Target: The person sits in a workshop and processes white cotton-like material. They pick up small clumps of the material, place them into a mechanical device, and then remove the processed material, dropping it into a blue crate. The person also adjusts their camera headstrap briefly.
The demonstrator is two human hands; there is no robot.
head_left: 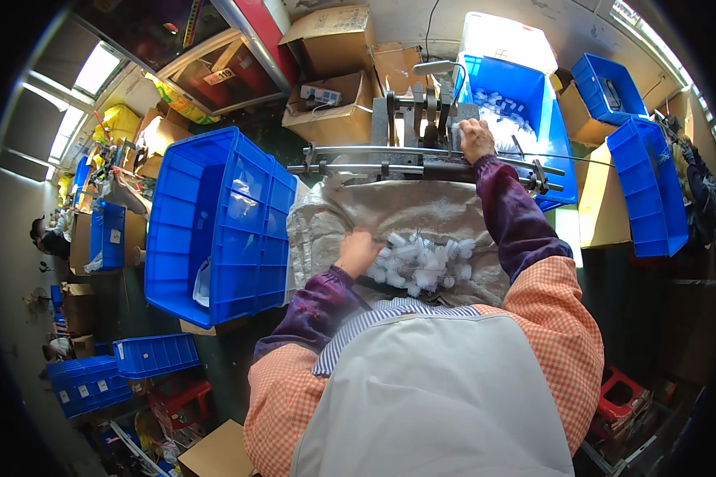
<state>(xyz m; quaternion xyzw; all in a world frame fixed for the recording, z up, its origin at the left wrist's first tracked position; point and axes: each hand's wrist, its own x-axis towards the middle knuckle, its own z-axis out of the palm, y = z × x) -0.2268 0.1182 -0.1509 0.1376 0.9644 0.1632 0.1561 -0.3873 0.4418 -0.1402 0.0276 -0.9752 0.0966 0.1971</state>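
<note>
A heap of small white translucent plastic parts [422, 264] lies on a grey-beige cloth sack [326, 219] spread in front of me. At the heap's left edge is my left hand [359, 253], fingers curled in; what they hold, if anything, is hidden. Beyond the sack stands a dark metal bench machine [402, 127] with long steel rods [358, 167] running across its front. My right hand [476, 141] is closed at the machine's right end, its fingers bent over something small and pale that I cannot make out.
Behind my right hand, a blue bin [561, 143] holds many similar white parts [505, 119]. A large blue crate [250, 230] stands on its side at the sack's left. Cardboard boxes [330, 107] sit behind the machine; another blue crate [648, 187] is far right.
</note>
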